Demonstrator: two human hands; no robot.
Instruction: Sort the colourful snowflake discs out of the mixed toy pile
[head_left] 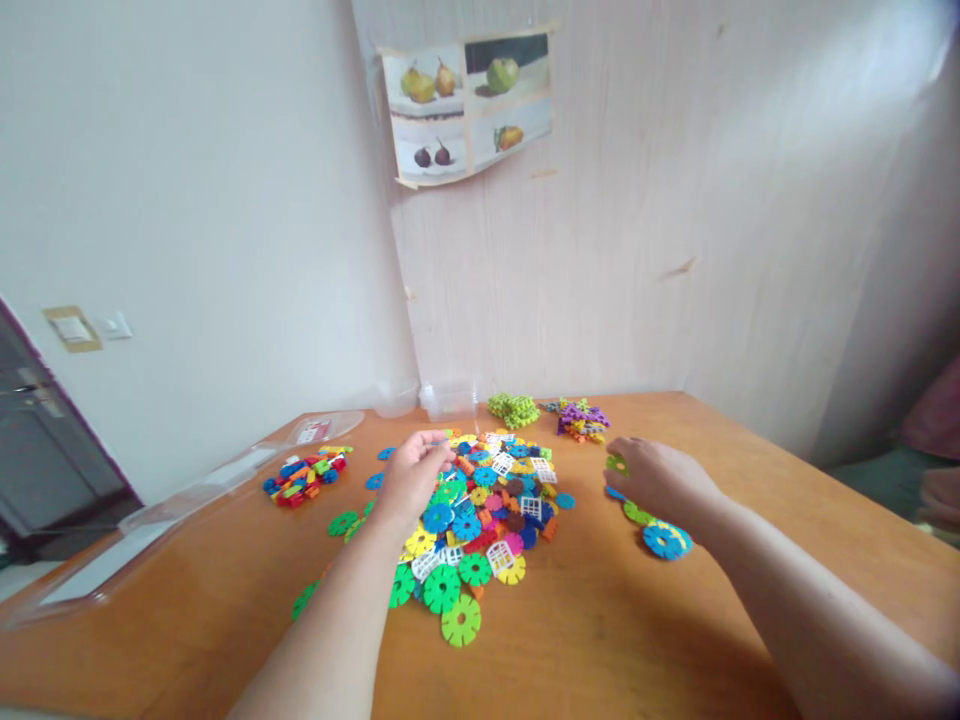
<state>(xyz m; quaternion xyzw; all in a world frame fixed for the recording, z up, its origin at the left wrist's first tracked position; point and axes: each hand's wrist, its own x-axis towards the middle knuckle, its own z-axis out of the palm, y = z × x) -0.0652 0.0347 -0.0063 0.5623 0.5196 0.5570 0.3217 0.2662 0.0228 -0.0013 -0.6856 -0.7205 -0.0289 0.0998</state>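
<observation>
A heap of coloured plastic snowflake discs [487, 510] lies in the middle of the wooden table [585, 640]. My left hand [415, 473] hovers over the heap's left side, fingers curled together as if pinching; what they hold is hidden. My right hand [654, 478] rests on the table to the right of the heap, fingers bent down over a green disc [616, 463]. A short row of joined discs [660, 535], green, yellow and blue, lies just below that hand.
A pile of small coloured bricks [306, 475] lies at the left beside a clear plastic lid [180, 505]. Clear tubs [448, 400] stand by the wall. A green cluster [514, 408] and a purple-orange cluster [581, 418] sit at the back. Loose green discs [343, 522] lie left.
</observation>
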